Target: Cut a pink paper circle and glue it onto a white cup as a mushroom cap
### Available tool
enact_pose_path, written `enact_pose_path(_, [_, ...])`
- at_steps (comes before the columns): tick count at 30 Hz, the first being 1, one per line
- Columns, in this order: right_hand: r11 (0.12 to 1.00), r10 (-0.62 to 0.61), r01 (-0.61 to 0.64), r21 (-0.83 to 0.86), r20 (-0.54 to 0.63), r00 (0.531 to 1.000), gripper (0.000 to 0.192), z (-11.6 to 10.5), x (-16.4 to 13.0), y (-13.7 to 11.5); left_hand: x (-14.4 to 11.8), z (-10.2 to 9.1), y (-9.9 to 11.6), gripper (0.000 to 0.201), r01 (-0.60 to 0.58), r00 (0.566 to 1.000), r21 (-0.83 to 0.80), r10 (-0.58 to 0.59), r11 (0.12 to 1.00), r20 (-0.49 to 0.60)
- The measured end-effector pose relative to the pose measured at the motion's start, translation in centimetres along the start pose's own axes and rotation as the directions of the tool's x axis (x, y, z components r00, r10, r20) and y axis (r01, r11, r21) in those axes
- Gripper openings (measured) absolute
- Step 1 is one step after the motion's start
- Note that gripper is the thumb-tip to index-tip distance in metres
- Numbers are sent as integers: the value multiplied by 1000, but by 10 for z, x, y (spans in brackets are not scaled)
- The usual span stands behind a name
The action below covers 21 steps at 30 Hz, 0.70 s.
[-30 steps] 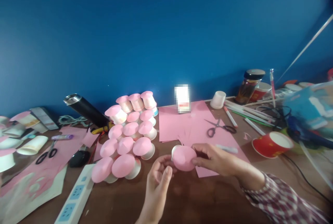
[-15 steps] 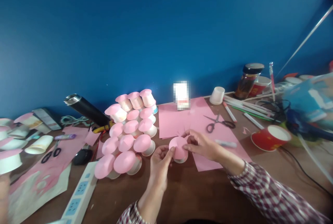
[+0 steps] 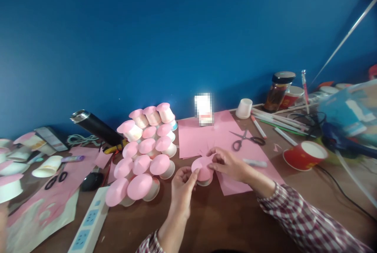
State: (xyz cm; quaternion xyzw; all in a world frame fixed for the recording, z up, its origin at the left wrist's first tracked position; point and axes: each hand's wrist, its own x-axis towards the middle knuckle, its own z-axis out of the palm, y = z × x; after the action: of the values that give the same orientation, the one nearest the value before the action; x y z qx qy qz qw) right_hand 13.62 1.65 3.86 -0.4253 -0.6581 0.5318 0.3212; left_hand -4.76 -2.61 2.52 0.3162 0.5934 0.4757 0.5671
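Observation:
A round pink paper cap (image 3: 203, 168) sits over a small paper cup (image 3: 205, 183), whose lower rim shows underneath. My left hand (image 3: 183, 186) pinches the cap's left edge, thumb on top. From the other side my right hand (image 3: 229, 164) grips its right edge between thumb and fingers. Left of my hands stand several cups with pink caps (image 3: 141, 186) in rows. Behind my right hand, pink paper sheets (image 3: 203, 139) lie on the table, with open scissors (image 3: 244, 140) on them.
A white power strip (image 3: 88, 221) and black flask (image 3: 96, 127) lie left; a white cup (image 3: 244, 108) stands by the blue wall. On the right are a red paper cup (image 3: 305, 155), a lidded jar (image 3: 278, 92) and a blue glue gun (image 3: 338, 139). Another person's hand shows at far left.
Both hands keep their hold on the pink cap over the cup, which appears slightly tilted differently. The whole view has shifted a little; other things stay in place.

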Motion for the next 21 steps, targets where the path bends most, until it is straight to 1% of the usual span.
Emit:
enact_pose_path(7, [999,35,-35,20,16,999,32,0,-3,-1,-5,3,2,40,16,999,-30,-17,999,-43])
enact_pose_path(14, [1000,11,-10,-16,19,1000,30,2,-1,5,-6,2,1,37,21,999,-38,-22,999,-26])
enact_pose_path(21, [999,28,-29,21,9,1000,29,4,-2,-3,-4,-4,-6,31,29,999,-66,-30,997,-12])
